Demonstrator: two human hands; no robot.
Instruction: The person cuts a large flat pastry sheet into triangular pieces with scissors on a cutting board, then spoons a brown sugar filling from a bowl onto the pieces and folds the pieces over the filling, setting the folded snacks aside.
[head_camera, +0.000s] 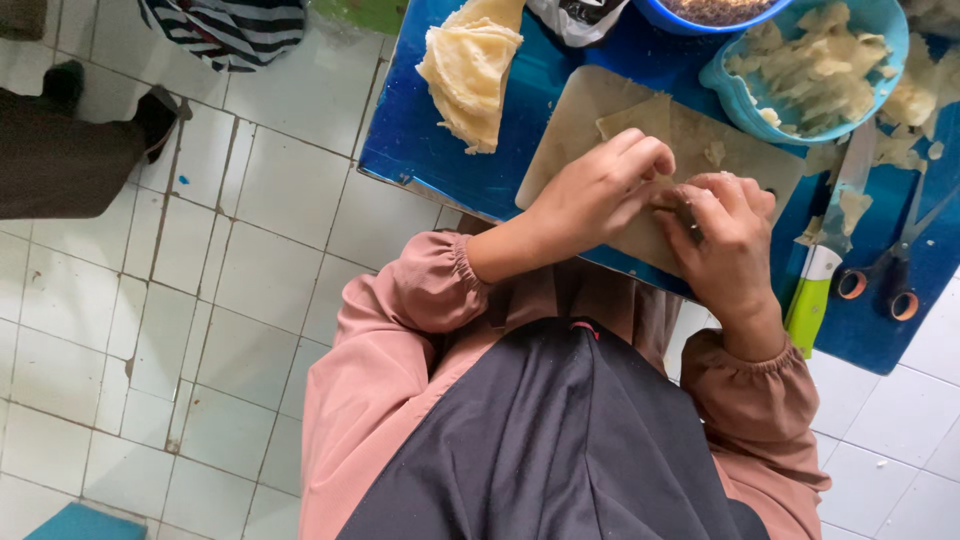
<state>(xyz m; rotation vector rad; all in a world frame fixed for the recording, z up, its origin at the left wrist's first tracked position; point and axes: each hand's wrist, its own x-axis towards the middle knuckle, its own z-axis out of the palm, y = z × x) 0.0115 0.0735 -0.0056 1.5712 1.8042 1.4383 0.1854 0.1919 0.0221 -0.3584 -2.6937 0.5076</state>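
Observation:
My left hand (597, 190) and my right hand (727, 240) meet over a pale cutting board (575, 120) on a blue table (410, 130). Both pinch and fold a thin pale pastry sheet (650, 118) that lies on the board; what sits inside the fold is hidden by my fingers. Pink sleeves cover both my wrists.
A stack of folded pastry sheets (470, 70) lies at the board's left. A light blue bowl (815, 65) holds folded pieces. A green-handled knife (825, 270) and orange-handled scissors (885, 280) lie at the right. Another person's dark clothing and foot (70, 150) are at left on the white tiled floor.

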